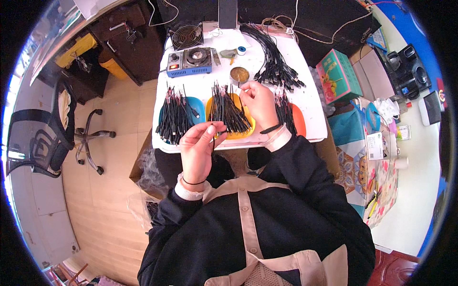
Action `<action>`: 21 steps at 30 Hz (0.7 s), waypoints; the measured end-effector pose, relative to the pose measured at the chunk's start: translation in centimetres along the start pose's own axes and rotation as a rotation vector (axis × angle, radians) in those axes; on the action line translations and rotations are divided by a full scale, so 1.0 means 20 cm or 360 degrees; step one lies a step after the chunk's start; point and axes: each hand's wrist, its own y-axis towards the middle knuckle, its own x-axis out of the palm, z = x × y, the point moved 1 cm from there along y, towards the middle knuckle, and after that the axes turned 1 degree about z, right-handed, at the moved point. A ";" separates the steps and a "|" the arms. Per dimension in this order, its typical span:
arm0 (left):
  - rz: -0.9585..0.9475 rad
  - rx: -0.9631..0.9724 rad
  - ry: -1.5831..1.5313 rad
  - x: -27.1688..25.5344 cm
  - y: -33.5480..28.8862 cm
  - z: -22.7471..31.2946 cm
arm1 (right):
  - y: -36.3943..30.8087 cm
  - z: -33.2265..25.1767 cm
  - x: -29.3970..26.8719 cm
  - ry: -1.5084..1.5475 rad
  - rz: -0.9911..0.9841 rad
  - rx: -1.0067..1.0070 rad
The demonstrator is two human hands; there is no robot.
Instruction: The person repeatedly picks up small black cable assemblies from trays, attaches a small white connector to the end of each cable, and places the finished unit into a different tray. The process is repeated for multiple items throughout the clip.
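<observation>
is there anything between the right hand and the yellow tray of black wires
Nothing visible. The right hand hovers directly over the yellow plastic tray, pinching a thin wire end, with the bundle of short black wires just below it. The left hand sits nearer the body, at the white table's front edge, not in between.

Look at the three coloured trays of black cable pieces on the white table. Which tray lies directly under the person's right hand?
The yellow tray in the middle, under the right hand. The blue tray lies to its left, the orange-red tray to its right.
</observation>
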 end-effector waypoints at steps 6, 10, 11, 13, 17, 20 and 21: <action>-0.0083 0.0191 -0.0054 0.15 0.06 0.02 | -0.19 -0.25 -0.15 0.0376 -0.0349 -0.0105; -0.0207 0.0197 0.0066 0.23 0.04 0.02 | -0.34 -0.34 -0.23 0.0491 -0.0596 0.0071; -0.0223 0.0182 0.0043 0.25 0.03 0.01 | -0.37 -0.35 -0.24 0.0498 -0.0565 0.0073; -0.0256 0.0152 -0.0004 0.28 0.01 0.00 | -0.41 -0.36 -0.24 0.0444 -0.0417 -0.0014; -0.0244 0.0009 -0.0007 0.30 -0.03 -0.02 | -0.47 -0.34 -0.24 0.0416 -0.0345 0.0036; -0.0260 0.0039 0.0039 0.30 -0.05 -0.02 | -0.47 -0.34 -0.30 0.0543 -0.0389 0.0002; -0.0254 0.0032 0.0075 0.30 -0.06 -0.03 | -0.48 -0.34 -0.31 0.0594 -0.0389 0.0004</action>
